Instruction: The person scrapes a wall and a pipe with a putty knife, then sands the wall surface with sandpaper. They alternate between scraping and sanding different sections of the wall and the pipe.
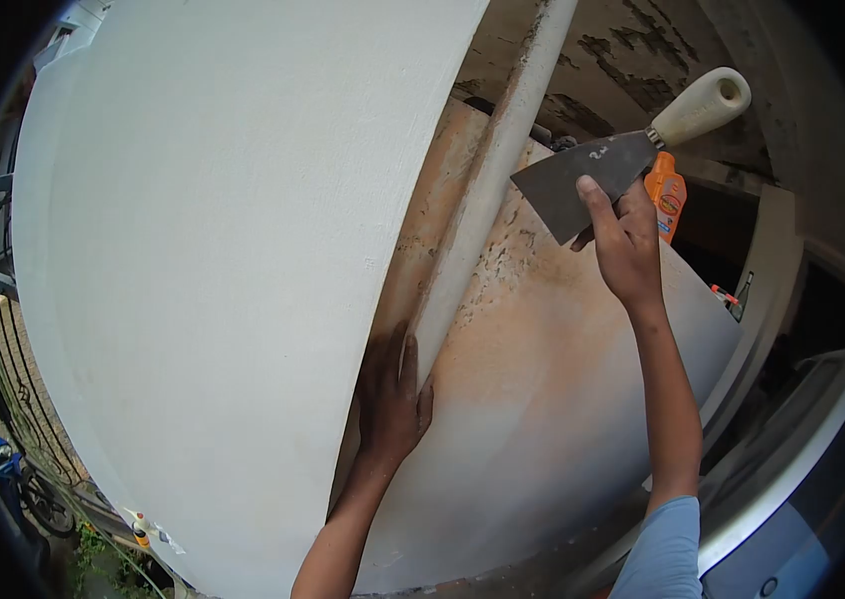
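My right hand is raised on the right and pinches the dark metal blade of a putty knife, thumb on its near face. The knife's pale handle points up and to the right, clear of my fingers. Lower down, my left hand lies with fingers stretched out along the wall at a white pipe; its fingertips are in shadow. The pipe runs up the corner between a smooth white wall and a stained, peeling wall section.
An orange bottle stands behind my right hand. Overhead, the ceiling is flaking. A car is at the lower right. On the left are a metal railing and a blue motorcycle; a small glue-like bottle is near the lower left.
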`<move>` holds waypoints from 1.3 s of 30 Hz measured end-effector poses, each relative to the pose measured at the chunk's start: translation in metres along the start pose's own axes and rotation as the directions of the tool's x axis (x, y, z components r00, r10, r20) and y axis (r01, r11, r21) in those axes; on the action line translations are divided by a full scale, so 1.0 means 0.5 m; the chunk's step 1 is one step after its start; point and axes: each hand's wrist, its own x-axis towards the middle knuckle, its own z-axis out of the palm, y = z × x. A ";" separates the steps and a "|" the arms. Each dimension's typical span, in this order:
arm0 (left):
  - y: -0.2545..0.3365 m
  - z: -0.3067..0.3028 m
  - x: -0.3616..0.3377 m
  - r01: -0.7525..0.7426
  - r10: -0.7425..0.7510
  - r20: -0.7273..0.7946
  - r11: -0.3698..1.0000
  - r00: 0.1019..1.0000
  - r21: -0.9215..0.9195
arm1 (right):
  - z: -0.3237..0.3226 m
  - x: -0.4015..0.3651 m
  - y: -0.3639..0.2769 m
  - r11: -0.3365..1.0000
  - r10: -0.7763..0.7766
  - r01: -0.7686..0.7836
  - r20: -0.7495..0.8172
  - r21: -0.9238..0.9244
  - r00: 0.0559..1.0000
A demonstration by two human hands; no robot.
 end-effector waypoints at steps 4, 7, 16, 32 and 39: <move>-0.004 0.001 -0.002 -0.029 0.030 0.016 0.998 0.999 -0.050 | 0.038 0.129 0.003 0.991 -0.070 0.066 -0.029 -0.117 0.997; -0.002 0.001 -0.003 -0.009 0.011 0.032 0.998 0.999 -0.062 | 0.058 0.184 0.035 0.971 -0.146 0.140 -0.017 -0.192 0.989; -0.003 0.000 -0.005 0.001 -0.001 0.001 0.992 1.000 -0.126 | 0.084 0.156 -0.010 0.818 -0.250 0.307 0.180 -0.487 0.951; 0.000 -0.002 -0.005 0.027 -0.024 0.026 0.995 0.999 -0.100 | 0.094 0.098 0.031 0.802 -0.235 0.290 0.171 -0.522 0.957; -0.002 0.004 -0.010 0.011 -0.010 0.005 0.993 1.000 -0.116 | 0.087 0.091 0.032 0.914 -0.262 0.280 0.100 -0.293 0.960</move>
